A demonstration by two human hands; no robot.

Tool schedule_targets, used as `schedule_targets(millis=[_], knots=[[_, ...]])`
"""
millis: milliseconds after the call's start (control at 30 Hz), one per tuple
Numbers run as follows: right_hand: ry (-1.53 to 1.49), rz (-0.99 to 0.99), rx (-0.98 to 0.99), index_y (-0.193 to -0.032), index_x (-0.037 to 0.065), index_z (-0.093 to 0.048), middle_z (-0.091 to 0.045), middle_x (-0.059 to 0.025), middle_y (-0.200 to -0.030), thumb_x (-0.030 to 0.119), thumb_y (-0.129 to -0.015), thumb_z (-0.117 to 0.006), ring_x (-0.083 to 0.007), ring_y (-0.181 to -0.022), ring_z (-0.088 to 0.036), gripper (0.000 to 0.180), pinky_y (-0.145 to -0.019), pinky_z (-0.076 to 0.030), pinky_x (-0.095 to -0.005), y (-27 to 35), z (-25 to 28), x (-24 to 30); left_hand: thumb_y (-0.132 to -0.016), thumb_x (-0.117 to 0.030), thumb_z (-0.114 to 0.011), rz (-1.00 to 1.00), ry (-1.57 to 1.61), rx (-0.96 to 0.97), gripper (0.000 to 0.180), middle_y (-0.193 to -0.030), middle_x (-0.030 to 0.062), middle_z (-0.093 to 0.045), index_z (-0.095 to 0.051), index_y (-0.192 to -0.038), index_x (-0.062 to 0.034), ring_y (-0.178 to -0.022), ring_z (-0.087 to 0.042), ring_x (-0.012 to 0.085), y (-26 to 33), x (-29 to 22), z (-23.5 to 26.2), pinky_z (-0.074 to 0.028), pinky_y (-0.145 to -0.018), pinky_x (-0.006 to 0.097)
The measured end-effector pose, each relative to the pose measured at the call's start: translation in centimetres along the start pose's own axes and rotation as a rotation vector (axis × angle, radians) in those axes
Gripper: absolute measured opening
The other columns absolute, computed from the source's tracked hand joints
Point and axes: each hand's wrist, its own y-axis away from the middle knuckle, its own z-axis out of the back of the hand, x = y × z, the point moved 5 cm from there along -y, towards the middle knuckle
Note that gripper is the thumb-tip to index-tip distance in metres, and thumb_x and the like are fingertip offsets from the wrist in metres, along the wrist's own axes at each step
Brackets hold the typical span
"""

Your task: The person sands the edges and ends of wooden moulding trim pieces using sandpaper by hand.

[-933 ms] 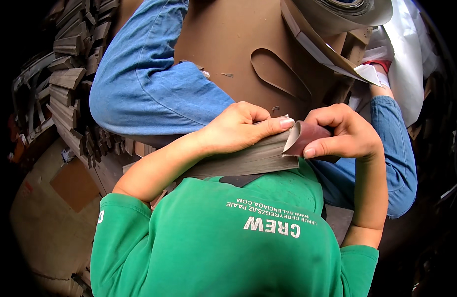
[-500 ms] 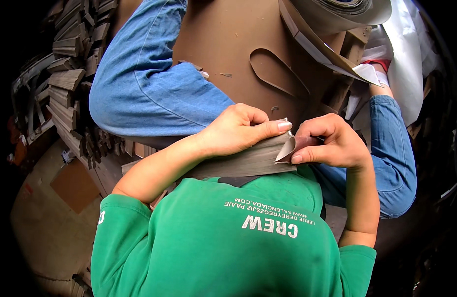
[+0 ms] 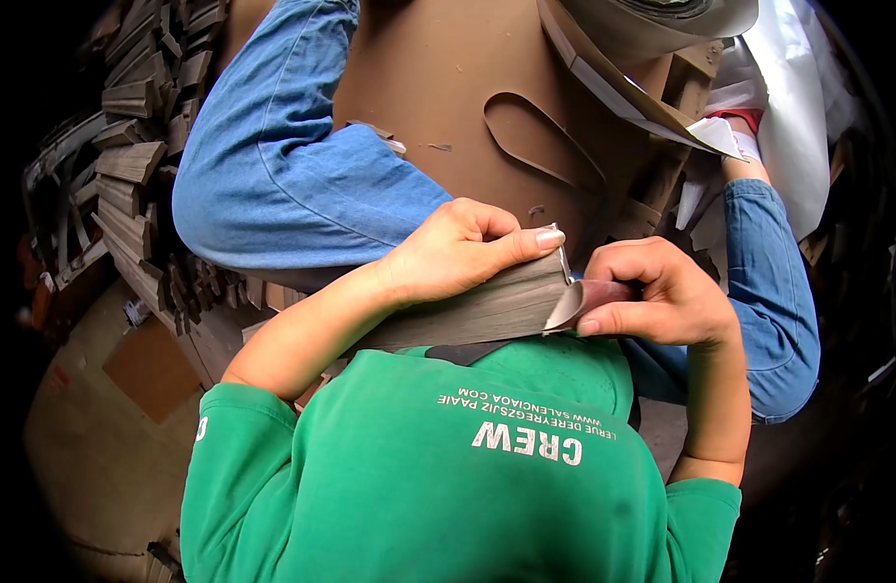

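A grey-brown wood-grain strip of moulding [image 3: 472, 313] lies across my lap in front of my green shirt. My left hand [image 3: 456, 251] grips its upper edge, thumb pressed near the right end; the other fingers are mostly hidden behind it. At that end my right hand [image 3: 666, 291] pinches a curled piece of reddish-brown sandpaper [image 3: 608, 294] between thumb and bent fingers. Its pale curled edge touches the strip's end corner. A thin whitish ragged edge shows along the end of the strip.
Many similar moulding pieces [image 3: 132, 160] are piled at the left. Ahead, a brown board [image 3: 419, 68] carries a loop of thin brown strip [image 3: 487, 121]. A large roll of sheet material [image 3: 652, 29] stands at the upper right, beside white plastic sheeting [image 3: 793, 117].
My right hand has moved slightly down and right with the sandpaper, which now curls over the strip's lower end corner. The left hand has shifted a little left, still gripping the strip.
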Motion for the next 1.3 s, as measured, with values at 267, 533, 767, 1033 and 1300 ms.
schedule_targets(millis=[267, 533, 767, 1033, 1300], knots=[[0.125, 0.216, -0.154, -0.081, 0.002, -0.070, -0.063, -0.0086, -0.071, 0.012, -0.074, -0.080, -0.0207, -0.062, -0.059, 0.016, -0.058, -0.045, -0.0326, -0.8, -0.7, 1.3, -0.090, -0.047, -0.064, -0.025, 0.039, 0.021, 0.050, -0.063, 0.0025, -0.062, -0.071, -0.078, 0.0008, -0.062, -0.054, 0.0066, 0.0, 0.1, -0.1, -0.044, -0.054, 0.027], [0.086, 0.203, -0.360, -0.092, 0.003, -0.047, -0.055, -0.0026, -0.073, 0.006, -0.070, -0.083, -0.0092, -0.062, -0.053, 0.042, -0.055, -0.043, -0.0231, -0.8, -0.4, 1.6, -0.090, -0.048, -0.063, 0.006, -0.021, 0.031, 0.051, -0.061, 0.0008, -0.058, -0.070, -0.077, 0.0006, -0.061, -0.052, 0.0068, -0.1, -0.2, 0.1, -0.042, -0.053, 0.028], [-0.250, -0.104, -0.284, -0.087, 0.003, -0.062, -0.058, 0.0050, -0.074, 0.013, -0.072, -0.085, -0.0034, -0.069, -0.051, 0.029, -0.060, -0.041, -0.0203, 1.0, 1.3, 0.3, -0.089, -0.051, -0.063, 0.002, 0.002, 0.016, 0.053, -0.063, 0.0036, -0.062, -0.072, -0.079, 0.0005, -0.062, -0.055, 0.0082, 0.0, 0.1, 0.1, -0.045, -0.055, 0.028], [0.152, 0.108, -0.214, -0.071, 0.002, -0.056, -0.052, -0.0046, -0.057, 0.017, -0.071, -0.085, -0.0111, -0.053, -0.050, 0.033, -0.048, -0.038, -0.0283, -0.3, -0.2, 0.8, -0.090, -0.050, -0.063, 0.009, -0.008, 0.012, 0.053, -0.065, 0.0045, -0.063, -0.072, -0.081, 0.0008, -0.063, -0.056, 0.0087, 0.2, -0.4, -0.1, -0.046, -0.056, 0.028], [0.149, 0.150, -0.370, -0.073, 0.000, -0.059, -0.060, -0.0076, -0.062, 0.009, -0.072, -0.082, -0.0123, -0.054, -0.058, 0.024, -0.049, -0.043, -0.0271, -1.0, 0.1, 2.2, -0.090, -0.047, -0.064, 0.017, 0.007, -0.014, 0.049, -0.064, 0.0025, -0.062, -0.071, -0.078, 0.0005, -0.063, -0.054, 0.0070, 0.1, -0.1, 0.0, -0.045, -0.055, 0.027]])
